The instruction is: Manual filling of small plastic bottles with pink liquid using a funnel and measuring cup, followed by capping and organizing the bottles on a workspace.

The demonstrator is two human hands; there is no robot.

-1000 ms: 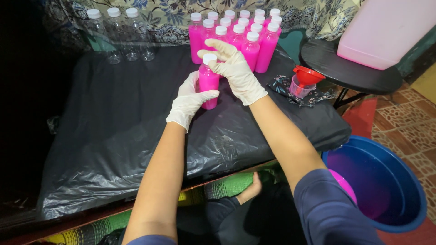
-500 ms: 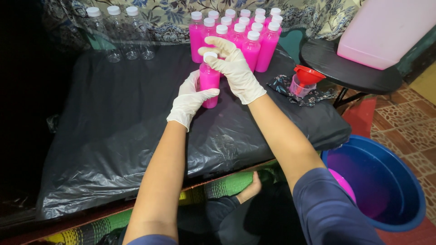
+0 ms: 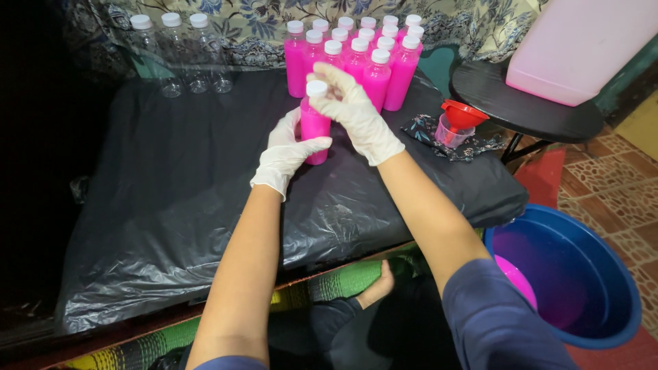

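A small plastic bottle of pink liquid (image 3: 314, 127) stands on a table covered in black plastic sheet (image 3: 171, 199). My left hand (image 3: 286, 152), in a white glove, wraps around the bottle's body. My right hand (image 3: 355, 113), also gloved, has its fingers over the bottle's white cap (image 3: 317, 88). Just behind stands a cluster of several filled pink bottles with white caps (image 3: 363, 58).
Three empty clear capped bottles (image 3: 175, 51) stand at the back left. A red funnel in a small cup (image 3: 458, 123) sits on a dark cloth at right. A large pale jug (image 3: 582, 41) rests on a round black table. A blue tub with pink liquid (image 3: 569, 274) is on the floor.
My right hand has shifted slightly on the cap, fingers turned a little. The bottle and my left hand stay in place.
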